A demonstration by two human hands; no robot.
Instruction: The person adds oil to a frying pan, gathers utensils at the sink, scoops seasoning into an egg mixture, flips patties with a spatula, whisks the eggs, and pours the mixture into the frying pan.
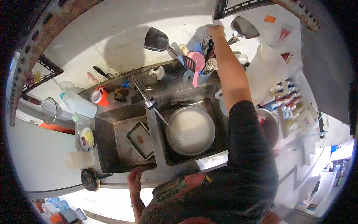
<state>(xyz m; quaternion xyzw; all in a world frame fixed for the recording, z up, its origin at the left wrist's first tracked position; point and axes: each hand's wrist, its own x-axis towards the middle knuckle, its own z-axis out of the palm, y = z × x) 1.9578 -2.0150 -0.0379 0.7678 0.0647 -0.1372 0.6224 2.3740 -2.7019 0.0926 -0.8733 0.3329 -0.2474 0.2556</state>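
My right hand reaches up to the wall behind the sink, its fingers closed at the top of a wire whisk among the utensils. Below it a blue container holds a pink slotted spoon, a dark slotted turner and more whisks. My left hand hangs at the sink's front edge, fingers curled; whether it holds anything is hidden. Water runs from the faucet into a large round bowl of cloudy whitish liquid in the right basin.
A rectangular tray lies in the left basin. Left of the sink are a large translucent bottle, an orange cup, a strainer and a blackened pan. Several bottles stand at the right.
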